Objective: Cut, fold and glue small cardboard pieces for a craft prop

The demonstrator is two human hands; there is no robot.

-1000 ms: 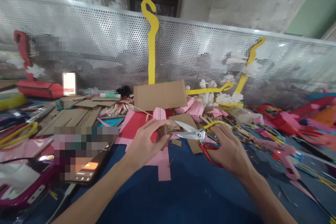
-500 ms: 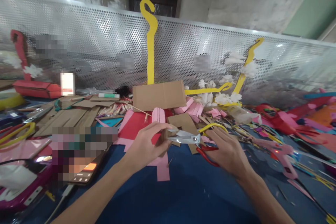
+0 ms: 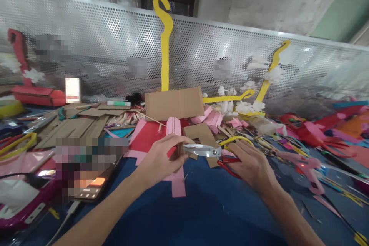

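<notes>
Scissors (image 3: 204, 150) with one yellow and one red handle loop are in my right hand (image 3: 250, 166), fingers through the loops. Their blades are pressed together, and the tips reach my left hand (image 3: 165, 157). Between the thumb and fingers of that hand is a small red piece (image 3: 172, 151), mostly hidden, so its shape cannot be made out. Beneath the left hand lie pink paper pieces (image 3: 178, 187) and a red sheet (image 3: 147, 135). A folded pink strip (image 3: 173, 126) rises just behind the fingers.
A cardboard box (image 3: 174, 103) stands behind, with a tall yellow hook shape (image 3: 165, 50) above it. At right lies a pink glue gun (image 3: 307, 169); at left, a phone (image 3: 93, 188) and cardboard scraps (image 3: 75, 130). A perforated metal panel (image 3: 115, 46) borders the back.
The scissor blades were apart and have closed together at the left hand. My right hand has drawn its fingers in on the handles; the left hand stays nearly in place.
</notes>
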